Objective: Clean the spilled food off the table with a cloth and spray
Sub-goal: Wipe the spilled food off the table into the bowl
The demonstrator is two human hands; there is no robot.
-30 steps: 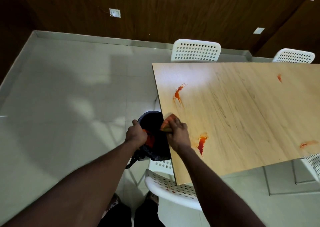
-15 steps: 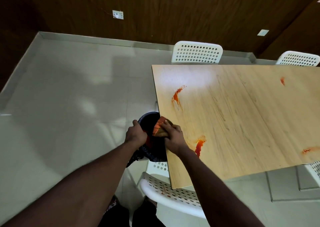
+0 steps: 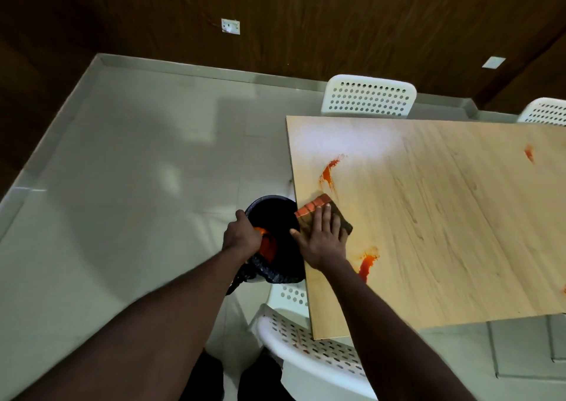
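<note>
My right hand (image 3: 323, 238) presses flat, fingers spread, on a folded brown and orange cloth (image 3: 312, 210) lying on the left edge of the light wooden table (image 3: 444, 232). My left hand (image 3: 242, 238) grips the rim of a black-lined bin (image 3: 275, 216) held just beside that table edge; orange food lies inside the bin. Red-orange smears mark the table: one beyond the cloth (image 3: 329, 172), one near my right wrist (image 3: 366, 264), a small one far right (image 3: 529, 153). No spray bottle is in view.
White perforated chairs stand around the table: one at the far side (image 3: 369, 95), one at the far right (image 3: 543, 112), one at the near edge below my arms (image 3: 312, 348). Pale tiled floor (image 3: 137, 171) spreads to the left, bounded by dark wood walls.
My right hand went from gripping the bunched cloth over the bin at the table edge to pressing it flat on the tabletop. My left hand kept hold of the bin.
</note>
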